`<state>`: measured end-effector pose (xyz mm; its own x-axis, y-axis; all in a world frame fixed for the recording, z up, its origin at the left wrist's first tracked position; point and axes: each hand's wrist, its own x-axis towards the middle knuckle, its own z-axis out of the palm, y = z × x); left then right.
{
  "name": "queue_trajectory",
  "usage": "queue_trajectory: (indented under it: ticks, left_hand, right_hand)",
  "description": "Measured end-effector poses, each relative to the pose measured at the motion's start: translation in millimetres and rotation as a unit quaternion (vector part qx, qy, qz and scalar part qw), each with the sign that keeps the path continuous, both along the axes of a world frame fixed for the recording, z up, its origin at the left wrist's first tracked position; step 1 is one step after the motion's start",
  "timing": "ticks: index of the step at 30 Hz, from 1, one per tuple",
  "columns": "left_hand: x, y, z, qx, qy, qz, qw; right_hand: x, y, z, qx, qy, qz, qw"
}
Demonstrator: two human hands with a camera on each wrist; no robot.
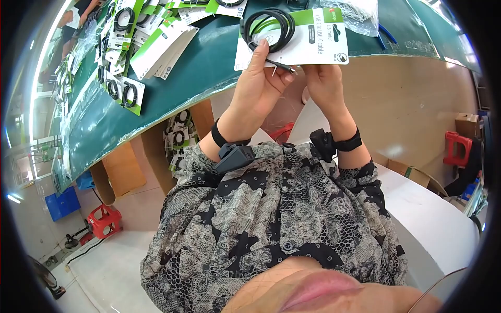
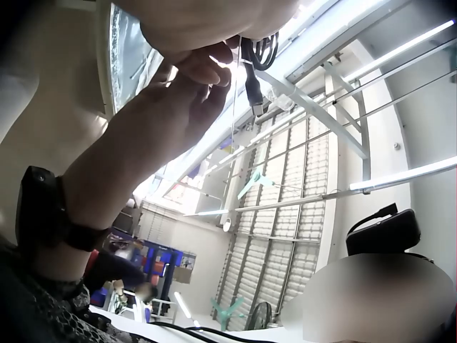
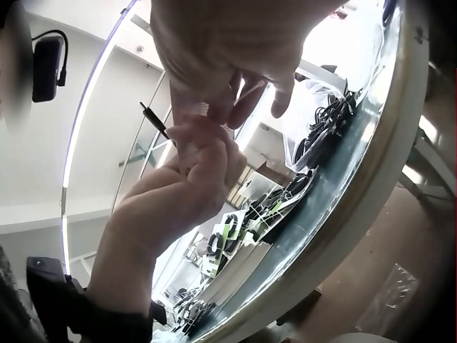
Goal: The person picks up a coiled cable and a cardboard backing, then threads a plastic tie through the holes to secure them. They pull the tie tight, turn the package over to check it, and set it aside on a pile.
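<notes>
1. Several carded cables (image 1: 129, 94), black coils on green-and-white cards, lie spread over the left part of the green table (image 1: 120, 122); below them on the floor stands a red stool (image 1: 104, 221).
2. Just right of that spread, a fanned stack of cards (image 1: 163, 48) lies on the tabletop. More packaged cables (image 1: 179, 136) show beneath the table's edge.
3. The left hand (image 1: 257, 89) grasps the display card (image 1: 329, 39) near its lower edge: the thumb lies up the front, at the bottom of the coil, and the other fingers are curled below the edge. A black device is strapped to the wrist.
4. The black cable (image 1: 288, 32) is coiled against the left half of that card, held up over the table's near edge. Its plug (image 1: 286, 67) hangs out at the card's lower edge, beside the left fingers. The printing includes "USB-C cable" and "1.5 meter".
5. The right hand (image 1: 326, 88) is raised to the card's lower edge, close beside the left. Its fingertips go behind the card in the head view, so I cannot tell whether they grasp it. This wrist also carries a black device.
6. Farther right, a clear plastic bag (image 1: 360, 16) with white contents lies on the table beyond the card, and a second red stool (image 1: 457, 148) stands near the right side.
</notes>
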<state>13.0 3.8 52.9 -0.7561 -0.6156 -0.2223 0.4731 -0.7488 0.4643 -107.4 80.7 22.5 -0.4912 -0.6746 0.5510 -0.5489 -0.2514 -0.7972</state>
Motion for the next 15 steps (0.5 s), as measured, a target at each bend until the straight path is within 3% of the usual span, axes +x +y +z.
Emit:
queue_trajectory:
  ticks: [2, 7, 8, 10, 15]
  left_hand:
    - [-2, 1, 2, -0.035, -0.017, 0.016, 0.999]
    - [1, 2, -1, -0.092, -0.014, 0.008, 0.996]
    - [0, 0, -2, -0.126, -0.022, 0.031, 0.991]
    - [0, -4, -2, -0.196, -0.036, 0.08, 0.977]
    - [-6, -4, -27, -0.284, -0.085, 0.151, 0.943]
  right_hand:
    - [2, -2, 2, 0.002, -0.171, 0.026, 0.985]
    - [0, 5, -2, -0.025, -0.135, -0.005, 0.991]
    - [-10, 12, -1, 0.017, -0.029, -0.038, 0.999]
    - [-25, 21, 7, 0.094, 0.182, -0.103, 0.973]
    - [0, 51, 56, 0.089, 0.152, -0.162, 0.971]
